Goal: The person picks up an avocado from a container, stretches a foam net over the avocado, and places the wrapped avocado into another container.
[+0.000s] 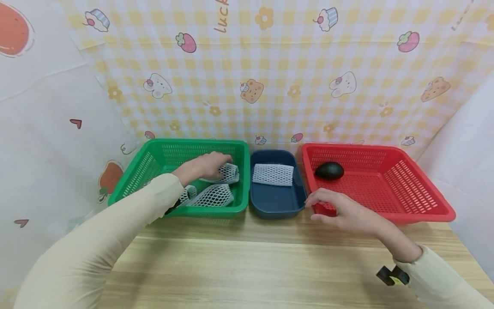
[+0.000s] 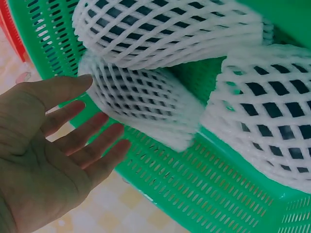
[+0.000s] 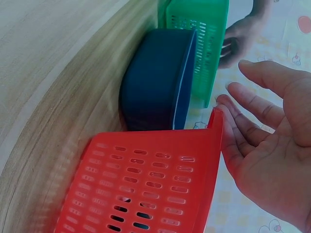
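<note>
My left hand [image 1: 208,166] reaches into the green basket [image 1: 177,143]. Its fingers are spread loosely beside a dark fruit in a white foam net [image 2: 141,97], thumb close to the net's end. Other net-covered dark fruits, one a netted fruit [image 1: 213,196] near the front wall, lie around it. My right hand [image 1: 343,211], fingers loosely bent and holding nothing, is by the front left corner of the red basket [image 1: 370,189]. Inside that basket, a bare dark avocado [image 1: 329,171] lies at the left. An empty-looking foam net [image 1: 272,174] lies flat in the blue tray [image 1: 275,201].
The blue tray stands between the two baskets, close to both. Behind them hangs a yellow checked cloth [image 1: 231,86]. All three containers stand on a wooden table [image 1: 251,266], whose surface extends in front of them.
</note>
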Motion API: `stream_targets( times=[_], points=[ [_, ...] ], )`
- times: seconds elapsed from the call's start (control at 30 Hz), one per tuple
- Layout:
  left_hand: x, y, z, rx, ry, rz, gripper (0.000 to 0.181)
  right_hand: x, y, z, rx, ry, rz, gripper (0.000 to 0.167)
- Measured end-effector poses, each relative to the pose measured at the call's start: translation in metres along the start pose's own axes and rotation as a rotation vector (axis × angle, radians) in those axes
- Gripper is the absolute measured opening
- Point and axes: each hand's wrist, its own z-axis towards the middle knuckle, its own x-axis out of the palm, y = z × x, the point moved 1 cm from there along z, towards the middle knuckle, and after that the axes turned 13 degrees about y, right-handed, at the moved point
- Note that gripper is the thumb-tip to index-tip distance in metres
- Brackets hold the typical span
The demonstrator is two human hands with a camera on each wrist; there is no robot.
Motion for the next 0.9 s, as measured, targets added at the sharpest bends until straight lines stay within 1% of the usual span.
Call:
stream_targets(
  times=[0.23, 0.33, 0.4, 0.5, 0.6, 0.7, 0.77, 0.8, 0.9],
  points=[
    [-0.004, -0.007, -0.005, -0.005, -0.029, 0.006, 0.050, 0.000, 0.001, -0.001, 0.010, 0.010, 0.011, 0.028],
    [-0.005, -0.015, -0.008, 0.010, -0.072, 0.004, 0.047, 0.000, 0.001, 0.000, 0.011, 0.010, 0.010, 0.028],
    [-0.004, -0.022, -0.009, 0.034, -0.125, 0.010, 0.044, 0.000, 0.001, 0.000, 0.013, 0.006, 0.012, 0.027],
    [-0.001, -0.038, -0.009, 0.072, -0.226, 0.029, 0.038, 0.000, 0.001, -0.001, 0.017, -0.004, 0.019, 0.027],
    [0.005, -0.057, -0.009, 0.110, -0.322, 0.045, 0.033, 0.001, 0.000, -0.001, 0.019, -0.010, 0.023, 0.026],
    [0.012, -0.078, -0.009, 0.161, -0.387, 0.088, 0.027, 0.002, -0.001, 0.000, 0.012, -0.019, 0.023, 0.026],
    [0.018, -0.091, -0.009, 0.200, -0.407, 0.127, 0.024, 0.003, -0.001, 0.000, 0.010, -0.024, 0.025, 0.027],
    [0.022, -0.097, -0.008, 0.214, -0.407, 0.151, 0.023, 0.003, -0.002, 0.000, 0.011, -0.025, 0.030, 0.028],
    [0.035, -0.113, -0.004, 0.253, -0.362, 0.201, 0.024, 0.004, -0.003, 0.000, 0.012, -0.028, 0.037, 0.028]
  ],
)
